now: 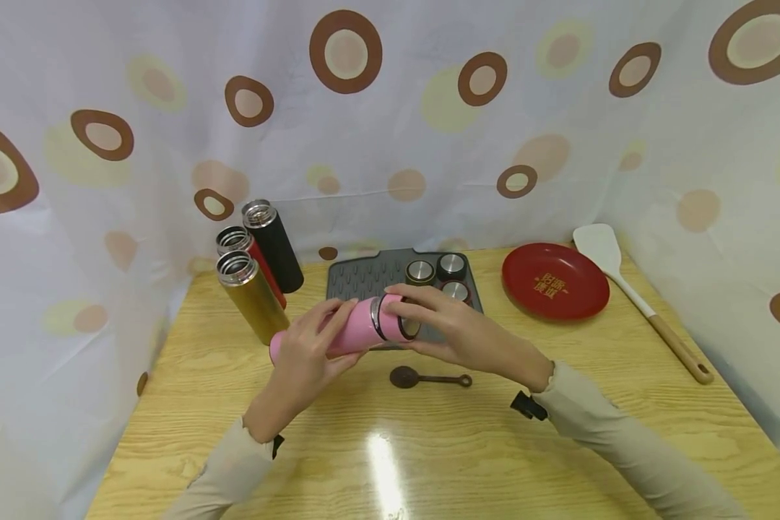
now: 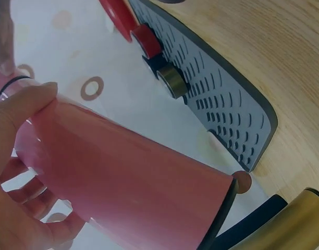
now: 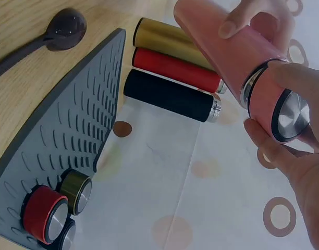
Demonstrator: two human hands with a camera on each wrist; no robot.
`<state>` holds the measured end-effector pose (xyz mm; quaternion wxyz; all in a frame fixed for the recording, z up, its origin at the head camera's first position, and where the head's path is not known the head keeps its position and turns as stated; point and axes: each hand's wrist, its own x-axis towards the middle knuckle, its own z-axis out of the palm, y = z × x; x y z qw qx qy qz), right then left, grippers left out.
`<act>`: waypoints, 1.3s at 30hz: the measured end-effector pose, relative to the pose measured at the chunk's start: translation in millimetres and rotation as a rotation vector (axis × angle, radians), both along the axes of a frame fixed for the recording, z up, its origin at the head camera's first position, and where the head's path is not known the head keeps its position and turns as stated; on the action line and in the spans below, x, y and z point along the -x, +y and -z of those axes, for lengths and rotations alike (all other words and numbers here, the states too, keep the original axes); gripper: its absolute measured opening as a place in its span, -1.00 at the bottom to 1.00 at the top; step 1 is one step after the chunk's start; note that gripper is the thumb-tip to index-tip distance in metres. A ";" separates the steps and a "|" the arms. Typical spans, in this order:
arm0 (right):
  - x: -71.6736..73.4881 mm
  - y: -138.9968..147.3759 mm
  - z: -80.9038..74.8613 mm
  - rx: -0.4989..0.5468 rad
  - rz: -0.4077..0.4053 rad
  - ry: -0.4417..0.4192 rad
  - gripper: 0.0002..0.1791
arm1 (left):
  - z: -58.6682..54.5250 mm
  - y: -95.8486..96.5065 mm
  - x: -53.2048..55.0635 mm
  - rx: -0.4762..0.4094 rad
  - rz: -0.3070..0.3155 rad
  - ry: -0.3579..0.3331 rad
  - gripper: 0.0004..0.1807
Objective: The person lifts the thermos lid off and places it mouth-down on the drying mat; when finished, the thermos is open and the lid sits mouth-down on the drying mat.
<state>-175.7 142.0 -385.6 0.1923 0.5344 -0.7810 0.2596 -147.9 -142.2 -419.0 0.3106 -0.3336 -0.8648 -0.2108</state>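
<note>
A pink insulated bottle is held tilted above the table, its lid end to the right. My left hand grips the bottle's body. My right hand has its fingers and thumb around the pink lid at the mouth end. A strip of silver collar shows between lid and body in the right wrist view; how tightly the lid sits I cannot tell. Left of the hands stand a gold bottle, a red bottle and a black bottle, all upright and lidless.
Behind the hands lies a grey ridged mat bearing a gold-rimmed lid, a black lid and a red lid. A dark spoon lies nearer. At right are a red plate and a white spatula with a wooden handle.
</note>
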 end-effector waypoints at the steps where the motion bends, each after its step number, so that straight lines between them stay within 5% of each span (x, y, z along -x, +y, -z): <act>1: 0.5 0.1 -0.6 -0.004 -0.005 0.014 -0.21 | -0.7 -0.4 0.3 0.000 0.002 0.004 -0.07; 5: 2.7 2.7 -3.3 -0.010 -0.047 0.033 -0.23 | -3.4 -3.5 2.2 0.010 0.030 -0.035 -0.11; 9: 5.2 22.5 -15.6 0.059 -0.054 -0.070 -0.24 | -1.5 -17.9 1.5 -0.044 0.006 -0.230 -0.16; 13: 14.0 50.6 -29.2 0.142 0.051 -0.154 -0.19 | 3.1 -40.2 -3.5 -0.162 -0.076 -0.366 -0.18; 19: 34.2 59.5 -10.4 0.055 0.228 -0.303 -0.20 | -0.4 -56.2 -3.1 -0.267 -0.072 -0.313 -0.14; 25: 53.4 51.0 22.3 0.011 0.327 -0.509 -0.12 | -8.2 -66.9 -1.4 -0.425 -0.102 -0.373 -0.18; 32: 75.8 35.8 51.4 -0.041 0.416 -0.531 -0.16 | -27.1 -83.3 -7.2 -0.693 -0.155 -0.471 -0.36; 39: 86.3 15.1 69.6 -0.109 0.458 -0.487 -0.16 | -47.0 -104.7 -7.8 -0.799 -0.192 -0.354 -0.40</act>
